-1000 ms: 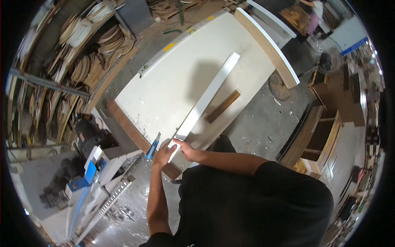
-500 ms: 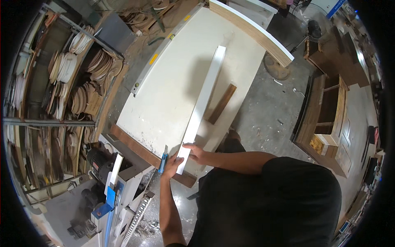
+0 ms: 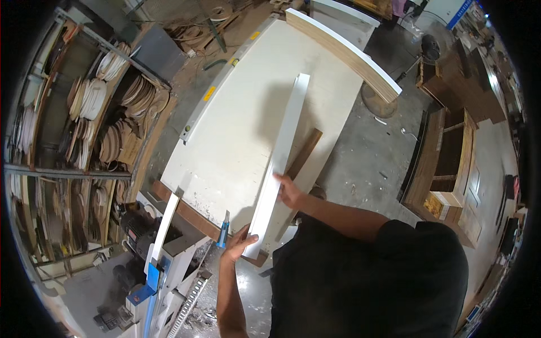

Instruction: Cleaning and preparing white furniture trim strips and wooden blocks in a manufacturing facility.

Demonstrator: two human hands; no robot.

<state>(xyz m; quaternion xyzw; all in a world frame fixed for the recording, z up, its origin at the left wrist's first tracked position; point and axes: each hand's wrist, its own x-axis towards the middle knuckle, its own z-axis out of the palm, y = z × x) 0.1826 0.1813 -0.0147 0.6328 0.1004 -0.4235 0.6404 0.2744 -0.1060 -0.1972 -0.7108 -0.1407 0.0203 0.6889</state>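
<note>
A long white strip [image 3: 280, 152] runs lengthwise above the pale worktable [image 3: 225, 129], casting a shadow on it. My left hand [image 3: 239, 246] is closed on its near end, with the thumb over the top. Farther along, my right hand [image 3: 288, 192] grips the strip's right edge; some of its fingers are hidden. Just left of my left hand lies a blue utility knife [image 3: 224, 231], its blade pointing away from me, at the table's near edge. A short brown wooden strip [image 3: 304, 153] rests on the table, partly covered by the white one.
A spirit level [image 3: 225, 79] lies along the table's left edge. A curved, white-edged wooden piece [image 3: 344, 53] spans the far end. On the left are a machine [image 3: 152, 265] with a blue part and racks [image 3: 73, 168] of curved pieces. Brown cabinet frames [image 3: 439, 158] stand right.
The white strip has shifted toward me and turned somewhat about its length. My right hand has moved farther up along it, while my left hand stays at the near end, slightly lower.
</note>
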